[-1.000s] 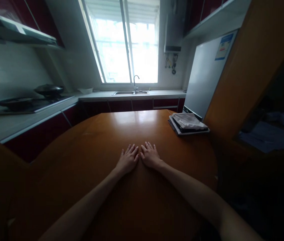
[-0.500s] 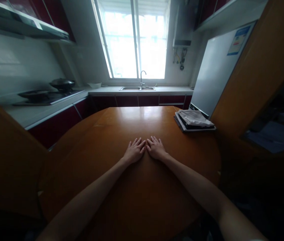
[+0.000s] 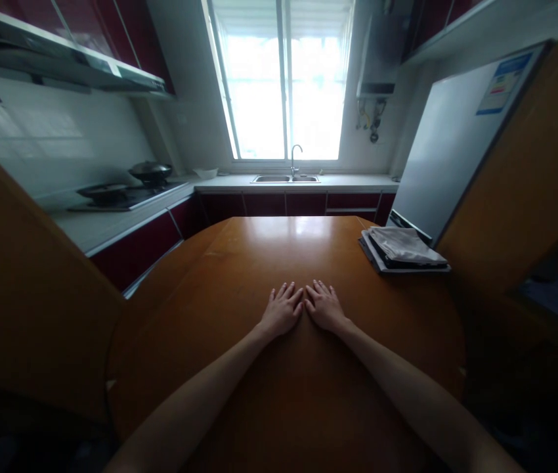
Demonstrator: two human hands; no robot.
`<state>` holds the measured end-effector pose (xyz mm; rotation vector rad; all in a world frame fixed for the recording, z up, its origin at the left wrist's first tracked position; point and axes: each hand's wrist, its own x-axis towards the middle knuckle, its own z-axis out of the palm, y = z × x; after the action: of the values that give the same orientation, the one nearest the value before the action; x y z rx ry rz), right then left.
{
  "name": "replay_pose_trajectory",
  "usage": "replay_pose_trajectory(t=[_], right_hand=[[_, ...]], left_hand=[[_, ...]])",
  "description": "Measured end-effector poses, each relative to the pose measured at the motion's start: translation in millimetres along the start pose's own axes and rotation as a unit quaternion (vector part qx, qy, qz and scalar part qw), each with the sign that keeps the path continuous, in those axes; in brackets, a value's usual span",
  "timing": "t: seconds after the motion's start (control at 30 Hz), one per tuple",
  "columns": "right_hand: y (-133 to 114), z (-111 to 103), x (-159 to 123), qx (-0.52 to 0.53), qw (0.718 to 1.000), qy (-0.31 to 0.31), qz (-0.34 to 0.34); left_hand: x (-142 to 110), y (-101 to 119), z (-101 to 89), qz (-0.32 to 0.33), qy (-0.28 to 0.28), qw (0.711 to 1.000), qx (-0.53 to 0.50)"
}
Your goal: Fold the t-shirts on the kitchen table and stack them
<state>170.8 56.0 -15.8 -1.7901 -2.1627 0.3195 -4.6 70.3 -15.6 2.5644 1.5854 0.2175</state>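
Note:
My left hand (image 3: 281, 311) lies palm down on the brown wooden table (image 3: 200, 302), its fingers spread and nothing in its grasp. Beside it, my right hand (image 3: 325, 307) rests flat on the same tabletop, fingers also apart. The two hands angle inward, with their thumbs and fingertips close together near the table's middle. At the table's far right lies a stack of folded cloths (image 3: 402, 246), grey-white on top with dark layers beneath, out of contact with either hand.
Beyond the table, a counter holds a double sink (image 3: 286, 179) with a faucet (image 3: 295, 157) under a bright window. A lidded pan (image 3: 150, 172) and another pan (image 3: 104, 190) sit on the stove at left. A refrigerator (image 3: 456, 138) stands at right.
The whole view has shifted a little left, so everything appears farther right and slightly lower. Both hands keep the same flat pose on the table.

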Motion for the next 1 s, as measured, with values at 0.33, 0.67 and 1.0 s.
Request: replay_pose_trajectory(t=[0.33,0.67,1.0], right_hand=[[1.6,4.1,1.3,0.002,1.000,-0.003,0.002],[4.2,5.2,1.8,0.002,1.000,-0.012,0.003],[7.1,8.1,-0.4,-0.014,1.000,-0.001,-0.002]], left_hand=[[-3.8,-0.1,1.4,-0.002,0.010,1.000,-0.012],[-4.7,-3.0,5.3,-0.003,0.010,1.000,-0.012],[-6.3,-1.1,2.0,-0.003,0.008,1.000,-0.026]])
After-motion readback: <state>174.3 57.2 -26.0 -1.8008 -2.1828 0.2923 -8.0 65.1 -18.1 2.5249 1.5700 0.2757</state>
